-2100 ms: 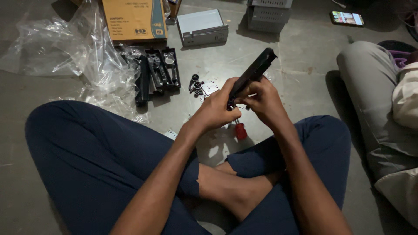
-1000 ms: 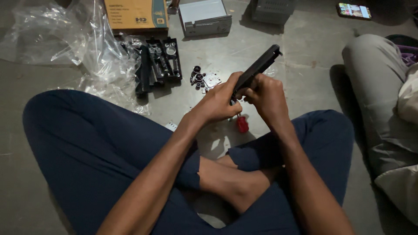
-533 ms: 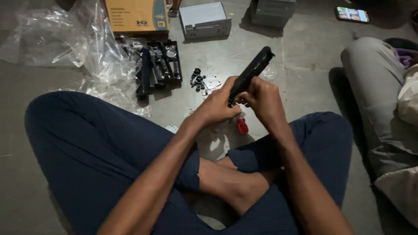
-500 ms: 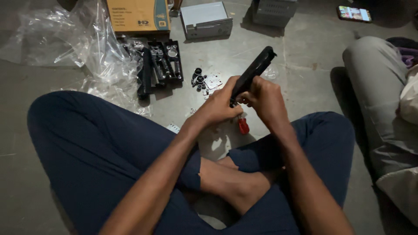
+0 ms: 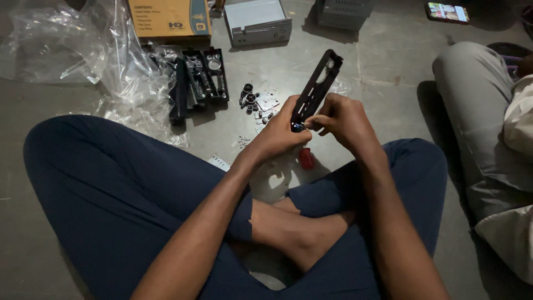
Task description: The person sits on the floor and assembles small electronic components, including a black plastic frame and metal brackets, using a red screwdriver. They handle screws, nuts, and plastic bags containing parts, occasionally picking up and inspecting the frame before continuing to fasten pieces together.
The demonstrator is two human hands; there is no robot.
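Observation:
A long black slotted bar (image 5: 318, 86) points up and away from me, above my crossed legs. My left hand (image 5: 277, 133) grips the bar's lower end. My right hand (image 5: 340, 118) is closed beside it, its fingertips pinching something small at the bar's bottom end; what it pinches is too small to tell. Just below the hands a small red object (image 5: 306, 158) lies on the floor.
Small black and metal parts (image 5: 254, 102) are scattered on the floor ahead. A black tray of parts (image 5: 201, 78), crumpled clear plastic (image 5: 83, 50), a cardboard box (image 5: 169, 18) and a grey metal unit (image 5: 259, 21) lie beyond. Another person's leg (image 5: 488, 133) is at the right, a phone (image 5: 447, 12) behind it.
The bar has stayed in both hands and turned a little, so its slotted face shows more. The hands stayed close together at its lower end.

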